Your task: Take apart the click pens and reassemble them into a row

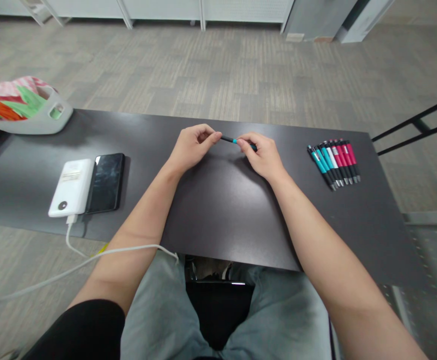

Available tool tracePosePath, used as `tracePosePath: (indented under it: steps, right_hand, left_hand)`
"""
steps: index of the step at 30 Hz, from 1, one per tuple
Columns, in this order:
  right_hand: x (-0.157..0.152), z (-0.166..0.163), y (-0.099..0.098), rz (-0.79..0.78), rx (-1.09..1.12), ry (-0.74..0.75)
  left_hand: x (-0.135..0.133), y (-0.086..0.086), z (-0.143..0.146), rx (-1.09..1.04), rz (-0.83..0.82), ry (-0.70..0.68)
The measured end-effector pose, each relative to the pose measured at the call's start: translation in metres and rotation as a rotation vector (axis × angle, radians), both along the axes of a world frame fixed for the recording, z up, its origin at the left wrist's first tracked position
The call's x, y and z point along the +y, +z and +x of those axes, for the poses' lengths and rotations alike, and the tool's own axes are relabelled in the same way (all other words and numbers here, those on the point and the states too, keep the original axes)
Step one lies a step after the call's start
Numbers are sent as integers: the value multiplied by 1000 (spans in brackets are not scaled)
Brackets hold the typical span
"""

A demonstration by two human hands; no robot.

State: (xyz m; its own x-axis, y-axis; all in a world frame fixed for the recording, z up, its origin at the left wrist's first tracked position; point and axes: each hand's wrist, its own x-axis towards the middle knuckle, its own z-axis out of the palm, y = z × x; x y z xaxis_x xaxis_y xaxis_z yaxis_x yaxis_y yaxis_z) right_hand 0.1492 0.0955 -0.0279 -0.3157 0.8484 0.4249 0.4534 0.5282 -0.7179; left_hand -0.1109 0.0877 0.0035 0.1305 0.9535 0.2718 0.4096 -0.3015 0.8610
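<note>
A black and teal pen (227, 139) is held level between my two hands, just above the dark table near its far edge. My left hand (195, 145) pinches one end between thumb and fingers. Thumb and fingers of my right hand (260, 154) are closed round the other end, covering much of its teal part. To the right of my right hand lies a row of several pens (334, 162) side by side, in teal, white and pink with black grips.
On the left of the table (218, 220) lie a white power bank (72, 187) and a black phone (106, 182). A white cable (128, 248) crosses my left forearm. A pale basket (63, 117) with colourful contents stands at the far left. Black metal bars (421, 122) rise beyond the right edge.
</note>
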Motion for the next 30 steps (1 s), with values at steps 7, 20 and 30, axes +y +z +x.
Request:
tracePosePath:
  steps: [7,20,30]
  right_hand:
    - [0,0,0,13,24,7]
    - [-2,-1,1,-65,6,33]
    - [-2,0,3,-25,-33,18]
  left_hand:
    - [1,-1,-2,-42,-11,-26]
    - [0,0,-2,64,55,-2]
    - [-2,3,0,90,35,7]
